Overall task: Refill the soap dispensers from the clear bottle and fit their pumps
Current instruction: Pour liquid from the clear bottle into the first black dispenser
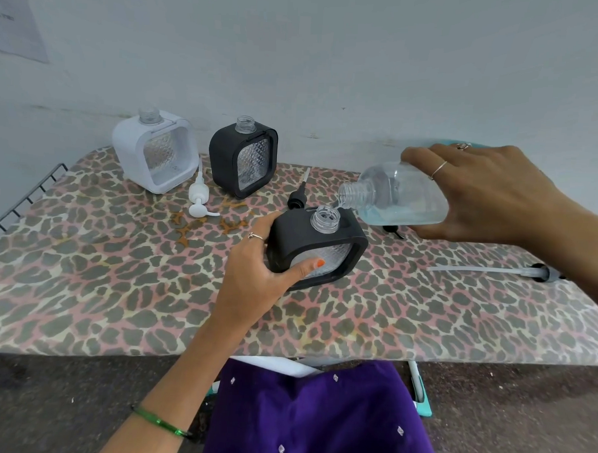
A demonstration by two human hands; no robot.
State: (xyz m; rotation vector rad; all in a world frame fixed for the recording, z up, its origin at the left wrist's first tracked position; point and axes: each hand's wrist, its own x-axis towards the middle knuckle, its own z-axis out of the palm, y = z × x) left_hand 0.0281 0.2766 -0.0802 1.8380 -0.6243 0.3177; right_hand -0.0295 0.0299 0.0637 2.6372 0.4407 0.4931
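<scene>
My left hand point(260, 259) grips a black-framed soap dispenser point(315, 242) standing on the board, its clear neck open at the top. My right hand point(480, 193) holds the clear bottle point(400, 196) tipped on its side, mouth just above and right of that neck, pale blue liquid pooled along its lower side. At the back stand a white dispenser point(155, 150) and a second black dispenser point(244, 157), both with open necks. A white pump point(199, 196) lies between them. A black pump point(297, 197) lies behind the held dispenser.
Everything rests on a leopard-print ironing board point(117, 269) against a pale wall. Another pump with a long tube point(487, 270) lies at the right under my forearm. A wire rack point(21, 200) edges the board's left end. A dark pump part point(393, 230) shows beneath the bottle.
</scene>
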